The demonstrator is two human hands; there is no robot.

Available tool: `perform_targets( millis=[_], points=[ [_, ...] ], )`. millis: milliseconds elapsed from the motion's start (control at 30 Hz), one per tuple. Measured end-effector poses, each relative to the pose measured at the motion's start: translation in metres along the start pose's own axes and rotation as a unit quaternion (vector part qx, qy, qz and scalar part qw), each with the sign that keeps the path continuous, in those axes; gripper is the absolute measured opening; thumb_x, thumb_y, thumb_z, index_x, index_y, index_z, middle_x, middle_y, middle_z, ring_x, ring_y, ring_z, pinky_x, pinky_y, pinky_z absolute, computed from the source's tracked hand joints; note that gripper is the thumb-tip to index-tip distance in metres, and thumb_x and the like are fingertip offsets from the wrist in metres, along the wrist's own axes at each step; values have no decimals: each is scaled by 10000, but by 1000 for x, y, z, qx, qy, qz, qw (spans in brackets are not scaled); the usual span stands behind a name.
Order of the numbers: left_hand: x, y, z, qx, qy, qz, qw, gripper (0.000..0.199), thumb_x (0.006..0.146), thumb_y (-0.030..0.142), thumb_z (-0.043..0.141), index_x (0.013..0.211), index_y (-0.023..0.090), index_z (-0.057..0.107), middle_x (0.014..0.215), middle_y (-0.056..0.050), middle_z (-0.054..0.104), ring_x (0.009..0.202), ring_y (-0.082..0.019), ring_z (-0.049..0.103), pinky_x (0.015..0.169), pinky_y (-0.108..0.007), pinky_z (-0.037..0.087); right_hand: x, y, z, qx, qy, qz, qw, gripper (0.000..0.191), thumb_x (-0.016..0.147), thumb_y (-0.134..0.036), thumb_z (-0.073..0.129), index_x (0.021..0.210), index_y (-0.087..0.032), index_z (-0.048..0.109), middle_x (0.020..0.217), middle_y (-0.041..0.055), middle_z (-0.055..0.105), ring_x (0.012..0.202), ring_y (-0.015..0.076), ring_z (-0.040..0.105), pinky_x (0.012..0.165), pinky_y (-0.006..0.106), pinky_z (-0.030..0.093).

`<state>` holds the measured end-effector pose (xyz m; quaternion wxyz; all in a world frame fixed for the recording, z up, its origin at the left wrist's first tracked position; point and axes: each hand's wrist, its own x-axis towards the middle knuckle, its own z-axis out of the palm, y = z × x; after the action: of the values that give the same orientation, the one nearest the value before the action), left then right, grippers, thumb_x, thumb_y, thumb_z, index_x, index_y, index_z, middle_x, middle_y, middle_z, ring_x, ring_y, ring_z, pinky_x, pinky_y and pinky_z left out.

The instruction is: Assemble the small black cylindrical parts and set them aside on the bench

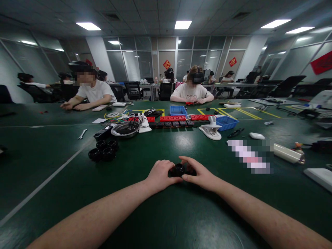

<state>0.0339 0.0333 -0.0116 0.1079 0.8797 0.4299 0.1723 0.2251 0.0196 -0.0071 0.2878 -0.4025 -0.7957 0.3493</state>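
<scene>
In front of me at the middle of the table, a small glossy black wheel-like part (179,168) with a round hollow face sits between my two hands. My left hand (161,175) curls around its left side, thumb stretched along the near edge. From the right, my right hand (201,175) cups the same dark piece, with thumb and index finger curved around it. The palms and fingers hide much of its outline. Several similar black ring-shaped parts (107,152) stand in a cluster to the left.
Across the green table (145,148) lie a metal bowl (126,129), red strips (173,118), blue bins (178,110), white clip bases (211,129) and a wrench (82,134). A cream cylinder (287,153) lies on the right. People sit opposite.
</scene>
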Motion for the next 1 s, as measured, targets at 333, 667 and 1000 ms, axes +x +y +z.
perform_targets(
  millis=[333, 667, 1000],
  points=[
    [0, 4, -1, 0, 10, -3, 1000, 438, 599, 567, 585, 790, 175, 531, 773, -20, 550, 737, -198, 511, 654, -300, 372, 7, -9, 22, -89, 146, 49, 984, 325, 649, -348, 615, 879, -181, 458, 798, 9, 495, 709, 152, 478, 618, 275, 387],
    [0, -1, 0, -37, 0, -5, 999, 340, 637, 498, 596, 748, 180, 552, 738, 0, 562, 727, -174, 517, 659, -276, 361, 3, -10, 9, -88, 81, -55, 991, 194, 704, -240, 579, 883, -181, 537, 836, 34, 537, 798, 171, 496, 708, 303, 397],
    [6, -13, -1, -74, -47, 43, 995, 386, 603, 487, 640, 834, 183, 580, 818, 0, 580, 791, -178, 516, 711, -271, 352, 14, -3, -13, 30, -123, -95, 987, 330, 801, -240, 471, 1128, -195, 476, 1067, 61, 480, 1019, 171, 437, 903, 345, 319]
  ],
)
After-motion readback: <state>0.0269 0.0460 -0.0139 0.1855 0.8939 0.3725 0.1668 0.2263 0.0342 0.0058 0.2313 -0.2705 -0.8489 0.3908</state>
